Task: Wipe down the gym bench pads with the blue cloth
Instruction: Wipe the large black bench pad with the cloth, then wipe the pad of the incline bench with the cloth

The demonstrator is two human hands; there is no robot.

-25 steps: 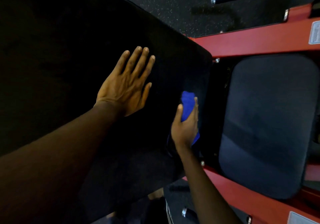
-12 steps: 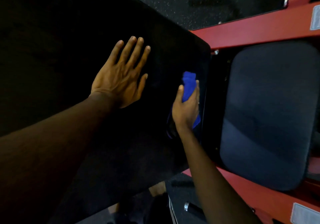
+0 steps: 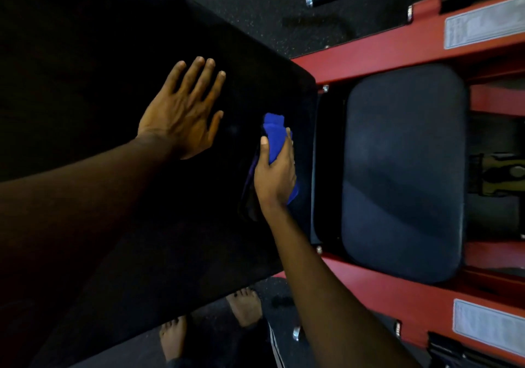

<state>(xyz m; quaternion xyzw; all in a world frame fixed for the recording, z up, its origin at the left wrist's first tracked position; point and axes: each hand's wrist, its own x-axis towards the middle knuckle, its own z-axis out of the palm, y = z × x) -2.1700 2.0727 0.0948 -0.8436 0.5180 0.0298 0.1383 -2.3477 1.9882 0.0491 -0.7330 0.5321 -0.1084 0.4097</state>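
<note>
Firmly, right hand (image 3: pixel 274 173) grips blue cloth (image 3: pixel 274 140).

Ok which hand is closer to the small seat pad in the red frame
Right. The right hand, gripping the blue cloth, is at the edge of the large pad, next to the seat pad. The left hand lies flat on the large pad, farther away.

The left hand (image 3: pixel 181 109) is lying flat and palm down at the end of an outstretched bare arm, with its fingers straight and slightly spread. The right hand (image 3: pixel 274 171) is gripping the blue cloth (image 3: pixel 274 137), its thumb running up alongside.
</note>
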